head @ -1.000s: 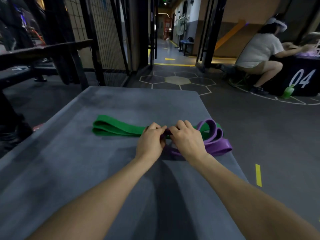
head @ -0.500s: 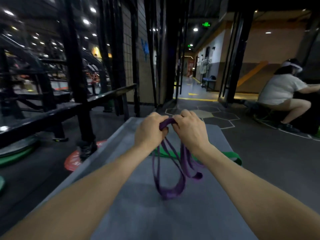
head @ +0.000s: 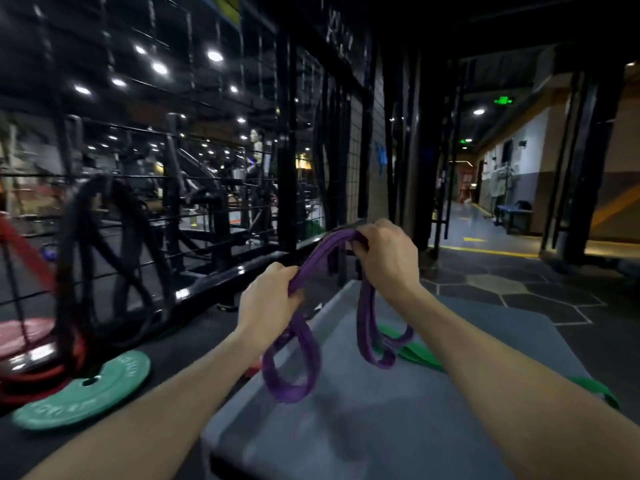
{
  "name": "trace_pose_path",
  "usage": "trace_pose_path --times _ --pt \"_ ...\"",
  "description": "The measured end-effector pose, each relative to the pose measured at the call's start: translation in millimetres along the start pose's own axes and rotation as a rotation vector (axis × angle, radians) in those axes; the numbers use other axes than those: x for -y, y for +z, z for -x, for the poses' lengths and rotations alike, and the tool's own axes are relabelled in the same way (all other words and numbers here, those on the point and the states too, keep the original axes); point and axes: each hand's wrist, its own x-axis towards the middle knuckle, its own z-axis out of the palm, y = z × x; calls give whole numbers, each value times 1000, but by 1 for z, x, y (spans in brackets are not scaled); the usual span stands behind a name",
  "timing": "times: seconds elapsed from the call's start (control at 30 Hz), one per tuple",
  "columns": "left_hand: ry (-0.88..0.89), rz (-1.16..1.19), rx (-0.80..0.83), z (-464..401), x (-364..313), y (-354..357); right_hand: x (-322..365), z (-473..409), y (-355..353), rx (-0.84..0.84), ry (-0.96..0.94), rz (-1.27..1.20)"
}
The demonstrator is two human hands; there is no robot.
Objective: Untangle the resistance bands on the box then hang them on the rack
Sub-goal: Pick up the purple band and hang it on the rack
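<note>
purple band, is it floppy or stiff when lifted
Likely floppy: the purple band sags in loose loops below the left hand and right hand. Probably light, since each hand holds it by a curled grip alone.

The flat purple rubber resistance band [head: 304,344] looks smooth and matt; the grey box [head: 363,420] wears a soft, matt suede-like covering; the black metal rack bar [head: 221,282] gleams glossy

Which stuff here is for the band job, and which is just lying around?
For the job: purple band, held by left hand and right hand; green band; grey box.
Lying about: green weight plate, thick black ropes.
</note>
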Motion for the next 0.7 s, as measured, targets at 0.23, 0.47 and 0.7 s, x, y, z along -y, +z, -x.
trace_pose_path --times 0.23,0.47,0.7 --pt "-149 112 -169 -9 36 -60 54 -10 16 35 42 -183" --pt "-227 144 -380 -28 51 -119 98 -32 40 91 8 -437" --pt "-192 -11 -540 -56 60 -160 157 -75 62 24 22 -729"
